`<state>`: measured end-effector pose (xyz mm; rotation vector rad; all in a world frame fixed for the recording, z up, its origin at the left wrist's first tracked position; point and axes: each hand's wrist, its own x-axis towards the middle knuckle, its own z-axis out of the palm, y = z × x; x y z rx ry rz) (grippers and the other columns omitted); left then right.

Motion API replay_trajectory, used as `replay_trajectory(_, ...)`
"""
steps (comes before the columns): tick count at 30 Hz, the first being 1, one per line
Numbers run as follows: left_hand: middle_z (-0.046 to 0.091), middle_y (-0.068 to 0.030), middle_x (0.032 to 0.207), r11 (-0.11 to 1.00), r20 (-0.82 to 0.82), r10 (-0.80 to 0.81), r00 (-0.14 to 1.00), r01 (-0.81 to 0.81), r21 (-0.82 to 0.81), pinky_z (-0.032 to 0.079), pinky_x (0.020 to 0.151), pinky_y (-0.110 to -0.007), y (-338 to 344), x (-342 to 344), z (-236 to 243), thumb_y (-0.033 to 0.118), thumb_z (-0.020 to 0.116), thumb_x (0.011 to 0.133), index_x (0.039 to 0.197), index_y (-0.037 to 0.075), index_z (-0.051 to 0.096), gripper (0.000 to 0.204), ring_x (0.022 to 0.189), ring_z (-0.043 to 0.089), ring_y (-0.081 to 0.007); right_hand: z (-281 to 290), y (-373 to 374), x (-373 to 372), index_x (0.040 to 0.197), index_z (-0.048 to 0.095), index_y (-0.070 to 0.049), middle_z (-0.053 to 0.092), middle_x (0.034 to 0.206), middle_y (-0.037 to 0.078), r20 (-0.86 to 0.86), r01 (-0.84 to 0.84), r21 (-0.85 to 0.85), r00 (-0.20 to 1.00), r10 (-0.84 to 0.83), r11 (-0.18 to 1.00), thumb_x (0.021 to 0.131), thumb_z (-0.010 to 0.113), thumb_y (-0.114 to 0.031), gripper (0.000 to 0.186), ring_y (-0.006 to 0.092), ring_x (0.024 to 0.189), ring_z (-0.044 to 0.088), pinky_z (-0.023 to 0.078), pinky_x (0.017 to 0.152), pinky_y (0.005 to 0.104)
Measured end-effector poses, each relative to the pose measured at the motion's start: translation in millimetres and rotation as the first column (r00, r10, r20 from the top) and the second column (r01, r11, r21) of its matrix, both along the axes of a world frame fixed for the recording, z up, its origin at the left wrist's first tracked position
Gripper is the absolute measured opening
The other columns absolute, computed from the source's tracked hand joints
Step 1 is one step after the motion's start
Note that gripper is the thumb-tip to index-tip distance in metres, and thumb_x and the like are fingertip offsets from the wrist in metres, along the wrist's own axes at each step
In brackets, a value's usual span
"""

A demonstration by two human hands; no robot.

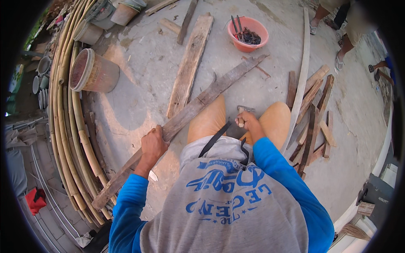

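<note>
Long bamboo poles point(76, 105) curve down the left side of the frame. A weathered plank point(187, 113) slants from lower left to upper centre, passing the left knee; a second plank point(190, 63) lies on the concrete floor above it. The left hand point(153, 142) is clamped over the first plank's edge. The right hand point(252, 123), closed around the wooden handle of what looks like a hammer point(249, 109), sits between the knees, the head clear of the wood. The step seems to be positioning the plank; the next move probably calls for steadying it and bringing the tool to a curved sliver point(214, 77), perhaps a bent nail.
</note>
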<state>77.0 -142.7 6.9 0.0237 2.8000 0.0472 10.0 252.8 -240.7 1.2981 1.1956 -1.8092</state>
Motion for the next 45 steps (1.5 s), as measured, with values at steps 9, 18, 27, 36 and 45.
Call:
replay_trajectory(9, 0.070, -0.0157, 0.083, 0.510, 0.928, 0.052, 0.370, -0.808, 0.294, 0.059, 0.062, -0.044, -58.1, -4.0, -8.3, 0.020, 0.073, 0.077, 0.106, -0.005, 0.063, 0.040, 0.068, 0.071, -0.0294, -1.8, -3.3, -4.7, 0.121, 0.050, -0.001, 0.060, 0.094, 0.016, -0.006, 0.115, -0.019, 0.993, -0.115, 0.993, 0.093, 0.064, 0.003, 0.032, 0.0258, 0.063, 0.063, 0.055, 0.046, 0.0389)
replay_trajectory(18, 0.069, -0.0172, 0.087, 0.388, 0.978, 0.082, 0.189, -0.910, 0.144, 0.058, 0.066, -0.042, -70.5, -5.1, -11.7, 0.027, 0.073, 0.076, 0.105, -0.001, 0.068, 0.040, 0.069, 0.068, -0.0287, -2.8, -4.7, -2.8, 0.108, 0.056, 0.001, 0.060, 0.084, 0.014, 0.026, 0.125, -0.022, 0.992, -0.124, 0.992, 0.093, 0.062, 0.004, 0.016, 0.0234, 0.059, 0.060, 0.053, 0.046, 0.0372)
replay_trajectory(27, 0.074, -0.0188, 0.110, 0.701, 0.805, 0.088, 0.587, -0.611, 0.369, 0.054, 0.090, -0.040, -50.0, 1.4, -14.3, 0.033, 0.085, 0.075, 0.121, -0.005, 0.069, 0.062, 0.100, 0.070, -0.0285, -2.4, -11.3, -4.4, 0.097, 0.059, 0.006, 0.063, 0.081, 0.018, -0.057, 0.092, 0.121, 0.995, -0.085, 0.988, 0.087, 0.064, 0.012, 0.013, 0.0243, 0.052, 0.059, 0.044, 0.038, 0.0382)
replay_trajectory(36, 0.068, -0.0279, 0.104, 0.993, 0.264, 0.106, 0.959, -0.118, 0.031, 0.058, 0.086, -0.049, 16.0, 26.2, 23.5, 0.017, 0.074, 0.080, 0.106, -0.004, 0.058, 0.037, 0.102, 0.069, -0.0447, 12.7, -11.7, 3.1, 0.086, 0.063, 0.008, 0.062, 0.070, 0.014, -0.112, -0.024, 0.233, 0.992, 0.052, 0.972, 0.083, 0.069, 0.008, 0.008, 0.0227, 0.048, 0.058, 0.044, 0.039, 0.0393)
replay_trajectory(45, 0.063, -0.0239, 0.105, 1.000, 0.026, 0.020, 0.999, -0.020, -0.020, 0.056, 0.083, -0.052, 30.1, 56.8, 7.4, 0.008, 0.068, 0.080, 0.107, -0.003, 0.053, 0.033, 0.102, 0.065, -0.0437, 16.9, -13.1, 3.7, 0.080, 0.061, 0.005, 0.061, 0.070, 0.012, -0.149, -0.025, 0.325, 0.986, 0.078, 0.945, 0.084, 0.072, 0.001, 0.012, 0.0213, 0.050, 0.058, 0.044, 0.042, 0.0367)
